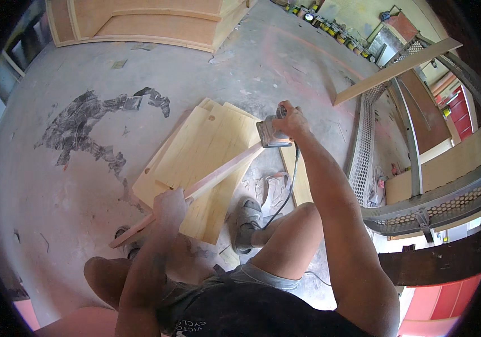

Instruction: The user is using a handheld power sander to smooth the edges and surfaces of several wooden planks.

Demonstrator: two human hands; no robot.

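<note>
My left hand (169, 204) is closed around a long, narrow wooden strip (218, 173), which slants from the lower left up toward the right. At the strip's far end, my right hand (292, 121) grips a grey electric sander (273, 135) from above. The sander's flat base sits at the tip of the strip. A dark power cord (292, 185) runs down from the sander past my leg. Beneath the strip lie several pale wooden boards (195, 147), stacked unevenly on the floor. My left fingertips are partly hidden behind the hand.
A metal frame with perforated rails (361, 146) stands on the right, with a plank (398, 70) across it. Several cans (330, 28) line the far wall. A large wooden carcass (156, 25) stands at the far left. Crumpled paper (274, 188) lies beside my foot.
</note>
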